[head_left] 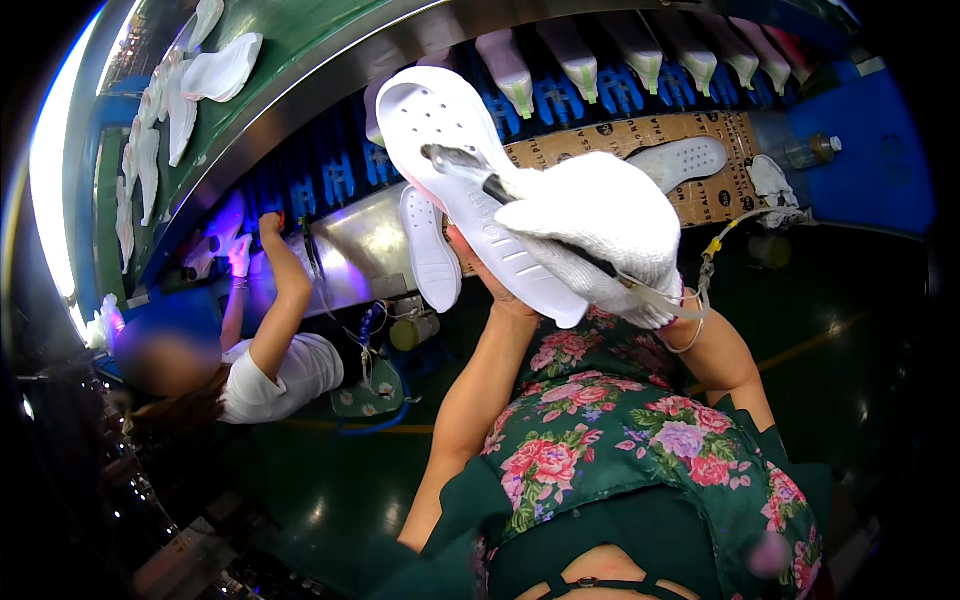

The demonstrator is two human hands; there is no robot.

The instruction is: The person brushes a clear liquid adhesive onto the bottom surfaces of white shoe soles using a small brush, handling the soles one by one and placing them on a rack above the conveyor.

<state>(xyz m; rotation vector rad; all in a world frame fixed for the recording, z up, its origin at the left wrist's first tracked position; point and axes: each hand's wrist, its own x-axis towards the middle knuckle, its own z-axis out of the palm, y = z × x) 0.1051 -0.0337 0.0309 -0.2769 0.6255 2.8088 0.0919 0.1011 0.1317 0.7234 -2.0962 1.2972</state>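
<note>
A white shoe sole (528,262) is held up in front of me, tilted, its dotted heel or toe end at the upper left. My left hand (483,268) grips it from beneath, with most of the fingers hidden behind it. In a white knit glove, my right hand (610,215) is closed around a dark-handled brush (460,164). The brush's greyish tip rests on or just above the sole's inner face. A pale tube runs from the rear of its handle past my right wrist.
Another white sole (432,255) lies on the metal bench (365,245), and one more sole (685,160) on cardboard (735,190). Shoe uppers (565,55) line blue holders behind. A clear bottle (815,150) is at right. A co-worker (285,375) works at left, near soles (222,70) on a green surface.
</note>
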